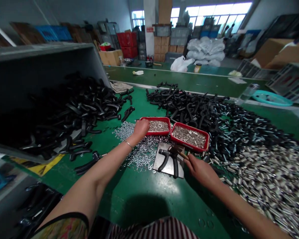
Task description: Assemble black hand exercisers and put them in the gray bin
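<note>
My left hand is at the left end of a red tray of small metal pieces. Its fingers are bent together, and what they hold, if anything, is hidden. In my right hand is a hammer with a wooden handle, its dark head over the far edge of a square metal plate. Two black curved handles lie on this plate, just below the hammer head. A second red tray, filled with small metal pins, stands behind the hammer.
Loose metal rings spread left of the plate. A grey crate on its side spills black handles at left. More black parts are heaped behind the trays. Metal sleeves pile up at right on the green table.
</note>
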The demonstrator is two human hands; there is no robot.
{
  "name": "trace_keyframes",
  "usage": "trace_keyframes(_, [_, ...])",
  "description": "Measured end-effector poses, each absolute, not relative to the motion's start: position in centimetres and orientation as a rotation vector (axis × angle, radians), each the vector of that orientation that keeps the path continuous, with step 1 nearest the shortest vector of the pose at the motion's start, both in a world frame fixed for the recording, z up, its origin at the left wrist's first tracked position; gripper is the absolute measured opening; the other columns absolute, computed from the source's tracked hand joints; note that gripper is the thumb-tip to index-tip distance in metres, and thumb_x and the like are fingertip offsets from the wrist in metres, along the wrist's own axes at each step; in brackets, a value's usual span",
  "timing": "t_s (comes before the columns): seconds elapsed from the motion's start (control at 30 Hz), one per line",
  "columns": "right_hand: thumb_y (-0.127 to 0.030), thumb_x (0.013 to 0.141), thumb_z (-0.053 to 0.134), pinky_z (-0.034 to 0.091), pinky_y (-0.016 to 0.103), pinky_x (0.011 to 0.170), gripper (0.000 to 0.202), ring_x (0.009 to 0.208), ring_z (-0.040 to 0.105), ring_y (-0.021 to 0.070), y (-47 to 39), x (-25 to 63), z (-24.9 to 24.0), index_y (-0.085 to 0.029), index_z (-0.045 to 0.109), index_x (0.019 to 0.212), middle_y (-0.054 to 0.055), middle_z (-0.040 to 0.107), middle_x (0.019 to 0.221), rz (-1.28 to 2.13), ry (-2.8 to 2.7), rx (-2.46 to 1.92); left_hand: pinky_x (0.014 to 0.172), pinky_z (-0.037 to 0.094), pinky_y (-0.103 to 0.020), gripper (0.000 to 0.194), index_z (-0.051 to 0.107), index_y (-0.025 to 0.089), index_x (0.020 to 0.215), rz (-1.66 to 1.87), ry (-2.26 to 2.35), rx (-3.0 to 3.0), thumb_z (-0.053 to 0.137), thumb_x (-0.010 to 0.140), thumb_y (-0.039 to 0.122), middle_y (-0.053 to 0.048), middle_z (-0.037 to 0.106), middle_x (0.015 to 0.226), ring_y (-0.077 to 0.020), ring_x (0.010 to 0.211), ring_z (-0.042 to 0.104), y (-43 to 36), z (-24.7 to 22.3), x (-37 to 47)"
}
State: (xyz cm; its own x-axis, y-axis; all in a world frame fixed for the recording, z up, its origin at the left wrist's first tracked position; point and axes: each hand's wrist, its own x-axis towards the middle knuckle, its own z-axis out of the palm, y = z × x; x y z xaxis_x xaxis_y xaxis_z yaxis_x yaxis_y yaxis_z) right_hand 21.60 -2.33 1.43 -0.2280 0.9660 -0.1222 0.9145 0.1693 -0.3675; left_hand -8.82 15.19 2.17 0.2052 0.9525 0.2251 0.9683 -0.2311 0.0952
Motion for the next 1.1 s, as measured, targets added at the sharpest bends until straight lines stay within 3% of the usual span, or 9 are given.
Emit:
trace_keyframes(0.23, [-0.049,0.100,0.036,0.039,0.029,0.062,0.033,0.067,0.064,0.0215,-4.2,22.4,0.9,-0.022,0.056,0.092,0.004,0.068,0.075,0.786,-2.032,-1.822,0.086,0.048,-0.032,0.014,0.065,0.019,0.093,-0.918,-1.601,-3.048,0.052,0.096,0.023,-0.005,0.068,0.097,-0.0198,0.094,0.062,7.7,1.0,-4.8])
trace_keyframes(0.8, [-0.055,0.095,0.045,0.043,0.029,0.067,0.039,0.068,0.063,0.0186,-4.5,24.2,0.9,-0.021,0.060,0.082,0.001,0.069,0.071,1.028,-1.567,-1.699,0.079,0.048,-0.030,0.014,0.067,0.017,0.089,-0.500,-1.608,-3.214,0.053,0.092,0.021,-0.006,0.069,0.092,-0.0206,0.086,0.064,7.1,0.4,0.2])
trace_keyframes(1.1, [-0.057,0.094,0.047,0.036,0.026,0.049,0.040,0.049,0.052,0.0129,-4.5,24.0,0.5,-0.019,0.062,0.092,0.000,0.069,0.070,1.106,-1.498,-1.694,0.082,0.046,-0.034,0.018,0.063,0.016,0.091,-0.324,-1.435,-3.068,0.048,0.097,0.023,-0.007,0.067,0.093,-0.0218,0.088,0.062,6.8,0.3,0.5])
